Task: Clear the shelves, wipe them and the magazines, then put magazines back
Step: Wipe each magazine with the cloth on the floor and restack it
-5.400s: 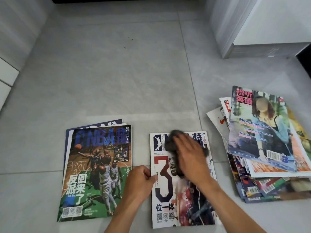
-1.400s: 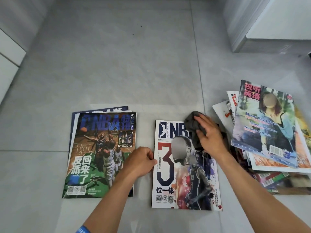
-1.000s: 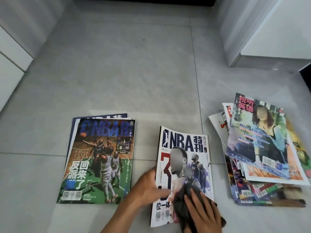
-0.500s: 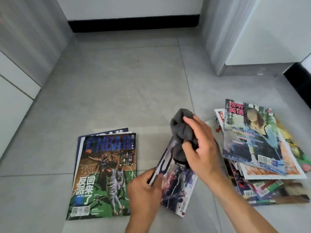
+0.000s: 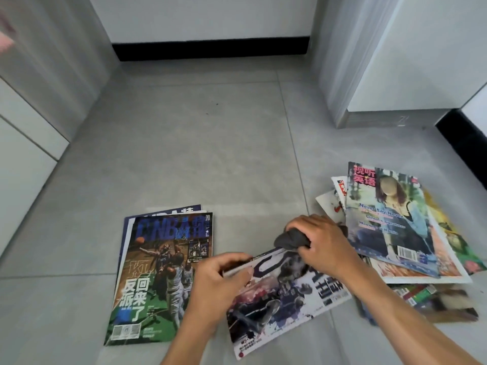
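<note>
grey tiled floor (image 5: 184, 154), two magazine piles (image 5: 163, 272), (image 5: 411, 259)

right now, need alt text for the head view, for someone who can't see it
Left hand grips the edge of a basketball magazine on the grey floor; right hand holds a dark cloth against it. Neat pile left, loose pile right.

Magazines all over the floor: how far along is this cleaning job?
Partway. A small left stack seemingly holds wiped ones. The left hand grips a basketball magazine, tilted; the right hand holds a grey cloth. The messy right pile awaits wiping; nothing is reshelved.
</note>
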{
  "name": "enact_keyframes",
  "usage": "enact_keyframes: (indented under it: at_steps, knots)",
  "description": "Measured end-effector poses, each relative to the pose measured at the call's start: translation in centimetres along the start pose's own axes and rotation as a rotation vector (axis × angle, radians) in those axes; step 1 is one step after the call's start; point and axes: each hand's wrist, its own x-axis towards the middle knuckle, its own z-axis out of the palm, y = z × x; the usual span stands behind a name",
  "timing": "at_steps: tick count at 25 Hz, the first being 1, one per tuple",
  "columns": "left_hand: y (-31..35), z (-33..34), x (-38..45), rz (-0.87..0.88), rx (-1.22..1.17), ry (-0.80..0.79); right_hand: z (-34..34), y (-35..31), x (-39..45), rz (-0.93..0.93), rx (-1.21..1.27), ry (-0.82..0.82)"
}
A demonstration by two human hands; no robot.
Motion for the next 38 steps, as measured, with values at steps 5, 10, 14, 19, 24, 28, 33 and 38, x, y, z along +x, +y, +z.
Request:
enact_keyframes:
  at_steps: [5, 10, 14, 19, 24, 28, 33, 38]
  knots:
    - [-3.0, 2.2, -1.9, -0.132, -0.178, 0.105, -0.3, -0.8, -1.7, 0.105, 0.113, 0.021]
    - [-2.0, 2.6, -1.3, 0.161, -0.082, 0.156, -0.2, -9.2, -0.2, -0.026, 0.186, 0.073]
    - [-0.8, 0.5, -1.1, 0.171, -0.168, 0.197, -1.5, -6.8, -0.5, -0.051, 0.224, 0.123]
    - [0.2, -2.3, -0.9, 0.110, -0.165, 0.178, -4.3, 1.0, -3.6, 0.313, 0.196, 0.043]
    - [2.4, -1.0, -0.9, 0.255, 0.167, 0.052, -2.3, -7.6, -1.9, 0.101, 0.277, 0.126]
    - [2.4, -1.5, -0.5, 0.376, 0.084, 0.062, -2.0, -9.3, -1.3, -0.032, 0.219, 0.293]
    - [2.0, -2.9, -0.3, 0.208, -0.146, 0.138, -1.8, -1.3, -3.8, 0.195, 0.099, 0.251]
    - [2.0, -3.0, 0.6, 0.264, -0.089, 0.374, -2.3, -1.2, -4.2, 0.771, 0.896, 0.623]
